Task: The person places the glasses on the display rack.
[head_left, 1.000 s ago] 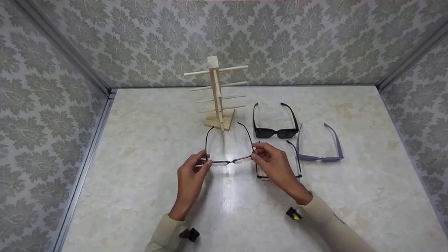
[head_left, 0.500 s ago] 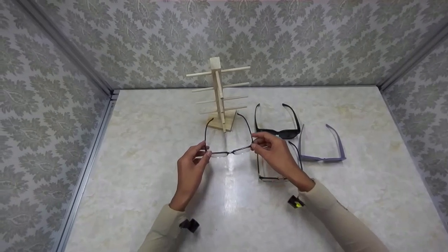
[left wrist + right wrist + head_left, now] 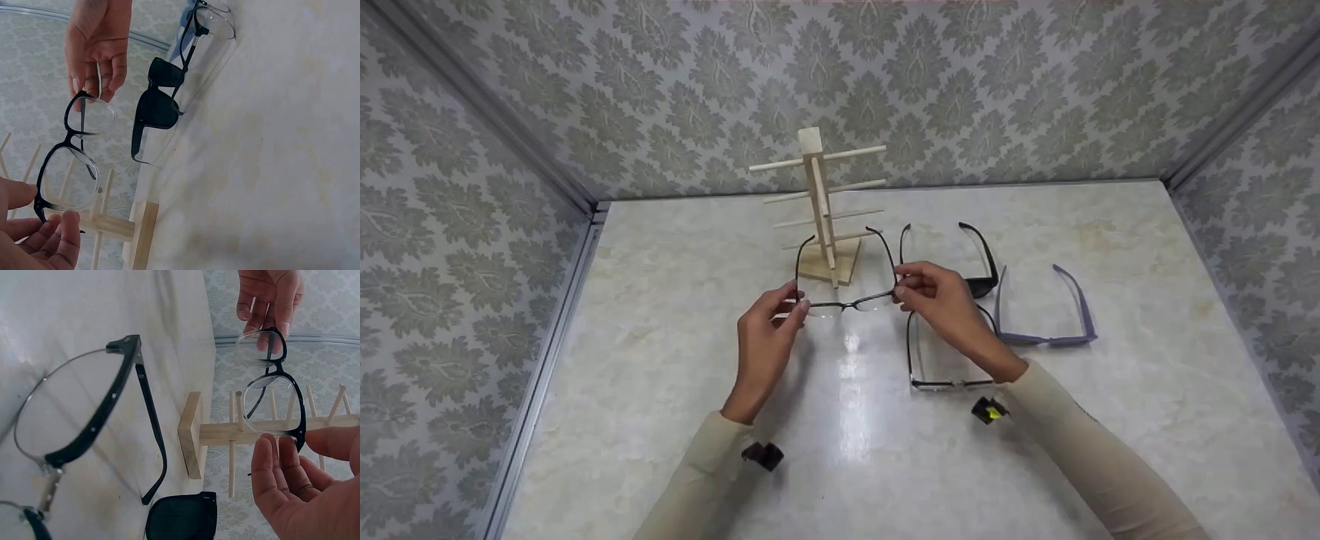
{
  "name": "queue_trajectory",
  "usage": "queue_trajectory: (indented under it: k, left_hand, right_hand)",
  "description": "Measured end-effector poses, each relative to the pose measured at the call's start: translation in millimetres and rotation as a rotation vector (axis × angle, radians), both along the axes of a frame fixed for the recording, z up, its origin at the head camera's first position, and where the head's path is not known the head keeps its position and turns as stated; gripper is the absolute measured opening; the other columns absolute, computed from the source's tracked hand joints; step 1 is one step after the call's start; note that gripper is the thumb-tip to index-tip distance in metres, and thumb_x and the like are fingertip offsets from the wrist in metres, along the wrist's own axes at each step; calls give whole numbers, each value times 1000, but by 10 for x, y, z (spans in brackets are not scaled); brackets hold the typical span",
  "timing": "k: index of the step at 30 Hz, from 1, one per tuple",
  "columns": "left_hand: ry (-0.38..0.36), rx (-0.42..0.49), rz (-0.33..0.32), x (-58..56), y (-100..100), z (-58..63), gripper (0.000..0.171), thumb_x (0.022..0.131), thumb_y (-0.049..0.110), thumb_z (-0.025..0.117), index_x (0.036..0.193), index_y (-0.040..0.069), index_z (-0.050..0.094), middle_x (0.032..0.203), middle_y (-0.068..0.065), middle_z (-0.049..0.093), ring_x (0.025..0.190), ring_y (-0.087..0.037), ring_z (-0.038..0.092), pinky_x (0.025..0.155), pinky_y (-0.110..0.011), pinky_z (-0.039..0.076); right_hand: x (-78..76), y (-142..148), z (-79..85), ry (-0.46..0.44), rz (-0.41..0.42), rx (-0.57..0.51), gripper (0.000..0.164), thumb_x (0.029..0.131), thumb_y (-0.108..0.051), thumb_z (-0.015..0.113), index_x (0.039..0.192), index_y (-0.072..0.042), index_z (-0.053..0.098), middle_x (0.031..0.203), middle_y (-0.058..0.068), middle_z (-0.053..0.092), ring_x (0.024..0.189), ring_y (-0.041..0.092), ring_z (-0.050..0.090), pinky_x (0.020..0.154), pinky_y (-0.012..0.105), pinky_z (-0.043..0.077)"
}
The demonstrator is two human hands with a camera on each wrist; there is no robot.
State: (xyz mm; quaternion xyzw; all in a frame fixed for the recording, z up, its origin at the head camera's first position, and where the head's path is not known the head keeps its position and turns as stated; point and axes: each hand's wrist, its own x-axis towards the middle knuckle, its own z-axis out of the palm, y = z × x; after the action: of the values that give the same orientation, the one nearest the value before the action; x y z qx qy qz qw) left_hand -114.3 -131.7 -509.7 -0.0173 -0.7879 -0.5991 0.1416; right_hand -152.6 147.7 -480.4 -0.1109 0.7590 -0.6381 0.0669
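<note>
A pair of dark-framed eyeglasses with clear lenses is held above the table, its temples pointing away toward a wooden rack. My left hand pinches the left hinge corner between thumb and fingers. At the right hinge corner, my right hand grips the frame the same way. The wooden display stand, with several crossing pegs on a square base, stands just beyond the temple tips. Both wrist views show the eyeglasses between the two hands, with the pegs behind.
Black sunglasses lie right of the stand, partly behind my right hand. Lavender glasses rest farther right. Nearer, another clear-lens pair lies partly under my right forearm. Patterned walls enclose the marbled table.
Both hands have moved forward with the eyeglasses, bringing the temple tips up to the lower part of the stand. The other glasses have stayed in place.
</note>
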Motion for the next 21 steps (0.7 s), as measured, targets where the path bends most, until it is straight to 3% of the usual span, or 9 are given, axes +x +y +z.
queue_trajectory:
  k: [8,15,21]
  left_hand:
    - [-16,-40,13,-174,-19,5,32,105,6,76,136,-1,75,120,-13,76,103,-25,77,80,-27,65]
    - [-14,-56,24,-267,-60,-10,37,106,7,75,141,-3,72,122,-15,76,103,-26,77,79,-27,65]
    - [-32,-62,20,-330,-99,-47,37,108,10,73,143,-1,71,124,-15,76,104,-26,76,80,-28,65]
  right_hand:
    - [-151,-39,-8,-2,-11,12,35,106,-2,71,140,5,69,113,21,76,92,15,75,87,38,66]
    - [-276,-83,-32,-6,-1,31,35,108,-5,70,143,1,69,113,20,76,91,18,76,80,29,64]
    - [-357,-140,-72,0,16,25,35,109,-2,67,143,2,68,116,26,75,107,48,72,91,49,65]
